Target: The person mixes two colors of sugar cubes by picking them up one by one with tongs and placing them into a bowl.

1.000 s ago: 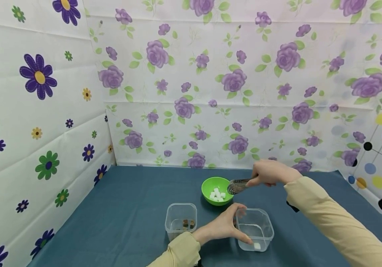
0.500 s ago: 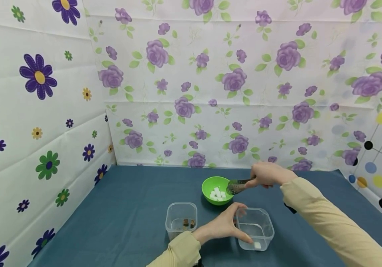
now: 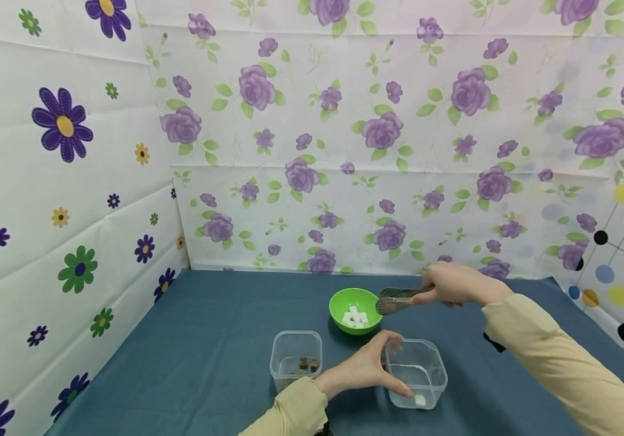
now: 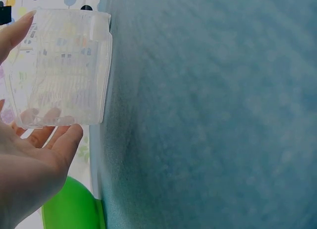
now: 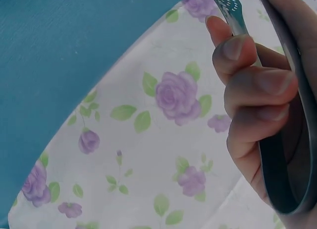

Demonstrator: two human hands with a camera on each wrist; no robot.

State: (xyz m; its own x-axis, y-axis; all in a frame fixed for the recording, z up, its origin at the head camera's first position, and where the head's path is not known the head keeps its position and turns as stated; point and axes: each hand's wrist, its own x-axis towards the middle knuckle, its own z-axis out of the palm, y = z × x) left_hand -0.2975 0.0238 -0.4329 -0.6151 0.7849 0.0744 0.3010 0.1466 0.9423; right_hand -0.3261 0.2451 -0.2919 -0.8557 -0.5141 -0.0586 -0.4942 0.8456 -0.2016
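Since a second ago the right hand (image 3: pixel 451 283) has drawn back to the right and lifted a little, so the perforated tips of the metal tongs (image 3: pixel 394 301) now hang over the right rim of the green bowl (image 3: pixel 339 306) instead of dipping toward the white cubes (image 3: pixel 355 318) inside it. Whether the tips carry a cube cannot be told; they look closed or nearly so. My judgement is that a pick from the bowl is either just finished or being retried, and the cubes are meant for the clear tub (image 3: pixel 417 372) in front, where one white cube (image 3: pixel 420 400) already lies.

The left hand (image 3: pixel 363 369) has not shifted: its fingers and thumb curl round the tub's near left side and steady it on the blue cloth (image 3: pixel 225 327). A second clear tub (image 3: pixel 295 358) with small brown pieces stands just to its left, untouched.

From the left wrist, the tub (image 4: pixel 62 68) shows pressed between thumb and fingertips, with fingertips visible through the plastic, which the head view only hints at. From the right wrist, the fingers (image 5: pixel 257 90) are seen wrapped tightly about both arms of the tongs (image 5: pixel 277 115), squeezing them; the bowl shows there only as a sliver of green at the top edge.
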